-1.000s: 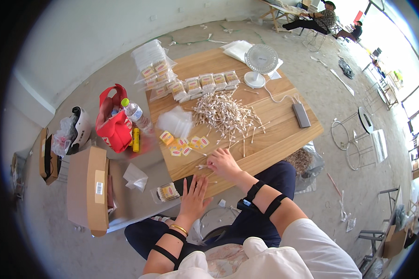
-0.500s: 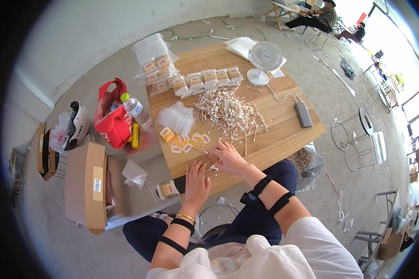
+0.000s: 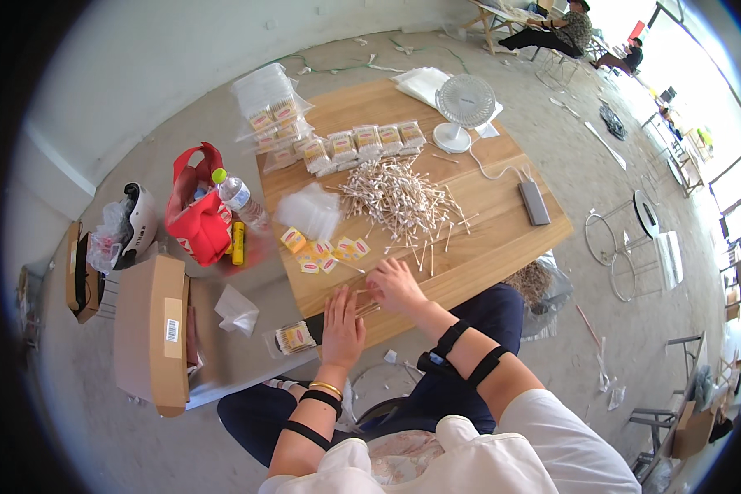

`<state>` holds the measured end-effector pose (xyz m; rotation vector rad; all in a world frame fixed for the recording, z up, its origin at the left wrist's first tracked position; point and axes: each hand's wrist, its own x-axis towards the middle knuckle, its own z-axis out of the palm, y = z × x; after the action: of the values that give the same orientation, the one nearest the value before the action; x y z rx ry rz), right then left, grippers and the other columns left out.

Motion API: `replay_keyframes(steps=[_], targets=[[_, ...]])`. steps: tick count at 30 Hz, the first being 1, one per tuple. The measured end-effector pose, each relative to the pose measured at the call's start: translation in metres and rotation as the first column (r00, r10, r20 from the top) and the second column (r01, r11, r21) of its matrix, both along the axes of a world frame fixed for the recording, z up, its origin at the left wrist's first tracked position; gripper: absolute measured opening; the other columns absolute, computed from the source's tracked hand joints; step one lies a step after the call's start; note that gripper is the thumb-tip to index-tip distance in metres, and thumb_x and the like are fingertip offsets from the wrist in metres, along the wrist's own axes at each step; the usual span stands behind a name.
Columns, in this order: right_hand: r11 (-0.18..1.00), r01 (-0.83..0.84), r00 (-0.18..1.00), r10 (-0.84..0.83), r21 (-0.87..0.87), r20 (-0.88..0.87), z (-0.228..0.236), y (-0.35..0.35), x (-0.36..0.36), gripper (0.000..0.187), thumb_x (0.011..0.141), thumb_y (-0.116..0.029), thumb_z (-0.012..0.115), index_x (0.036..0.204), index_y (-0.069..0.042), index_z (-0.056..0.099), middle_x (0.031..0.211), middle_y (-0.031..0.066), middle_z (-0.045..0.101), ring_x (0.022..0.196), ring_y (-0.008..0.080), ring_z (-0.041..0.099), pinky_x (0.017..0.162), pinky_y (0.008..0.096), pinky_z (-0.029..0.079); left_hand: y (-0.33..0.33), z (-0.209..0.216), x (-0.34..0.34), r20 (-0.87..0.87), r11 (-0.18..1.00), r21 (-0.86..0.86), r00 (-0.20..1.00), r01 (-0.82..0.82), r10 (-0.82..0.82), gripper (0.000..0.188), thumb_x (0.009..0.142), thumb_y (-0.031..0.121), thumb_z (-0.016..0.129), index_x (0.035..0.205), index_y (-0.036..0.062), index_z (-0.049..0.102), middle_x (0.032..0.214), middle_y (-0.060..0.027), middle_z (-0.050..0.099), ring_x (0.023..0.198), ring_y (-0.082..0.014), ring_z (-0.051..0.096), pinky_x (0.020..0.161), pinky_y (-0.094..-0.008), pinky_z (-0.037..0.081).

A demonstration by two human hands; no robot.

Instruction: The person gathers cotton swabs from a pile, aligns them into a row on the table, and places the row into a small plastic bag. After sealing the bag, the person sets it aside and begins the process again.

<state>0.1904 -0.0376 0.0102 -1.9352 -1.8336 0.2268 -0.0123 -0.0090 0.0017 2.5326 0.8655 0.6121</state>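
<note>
1. The left hand lies flat at the near edge of the wooden table, palm down, its fingers straight and close together, covering part of a dark strip.
2. The right hand is just beside it, to the right, with its fingers bent down toward the wood; a few thin swab sticks lie between and under the two hands. Whether the right fingertips pinch any of them I cannot tell (they are partly hidden and small).
3. The main heap of cotton swabs spreads over the middle of the table, beyond the right hand, with loose ones scattered along its near side.
4. A filled packet of swabs, with a yellow and white label, lies left of the left hand, at the outer end of the dark strip.
5. Small yellow and white cards lie near the table's left edge, between the hands and a pile of clear plastic bags.
6. Behind the heap runs a row of filled packets; at its left end stands a taller stack of packets.
7. A white fan stands at the far right, a cable leading from it to a grey power bank.
8. Left of the table are a clear bottle with a green cap, a red bag and a cardboard box.
</note>
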Motion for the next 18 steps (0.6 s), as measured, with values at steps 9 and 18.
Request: replay_keyframes(steps=[9,18], targets=[[0.957,0.282,0.959,-0.283,0.072,-0.008,0.003,0.041,-0.018,0.024,0.082,-0.018,0.07,0.105,-0.011,0.066,0.105,0.0094,0.058,0.109,0.03,0.054,0.091,0.0435,0.043,-0.001,-0.004,0.003,-0.012,0.998,0.044,0.999,-0.039,0.039,0.072,0.084,0.01,0.064,0.15,0.0025,0.035,0.159,-0.02,0.034,0.149,-0.0413,0.03,0.123,-0.0536,0.025],[0.962,0.274,0.962,-0.274,0.009,0.021,0.022,-0.006,0.024,0.021,0.079,-0.017,0.071,0.098,-0.013,0.068,0.109,0.0099,0.058,0.113,0.0295,0.052,0.094,0.0431,0.043,0.0,0.0,-0.001,-0.121,0.997,0.058,0.991,-0.047,0.053,0.073,0.087,0.013,0.058,0.155,0.0046,0.032,0.163,-0.0168,0.031,0.152,-0.0364,0.026,0.125,-0.0521,0.021]])
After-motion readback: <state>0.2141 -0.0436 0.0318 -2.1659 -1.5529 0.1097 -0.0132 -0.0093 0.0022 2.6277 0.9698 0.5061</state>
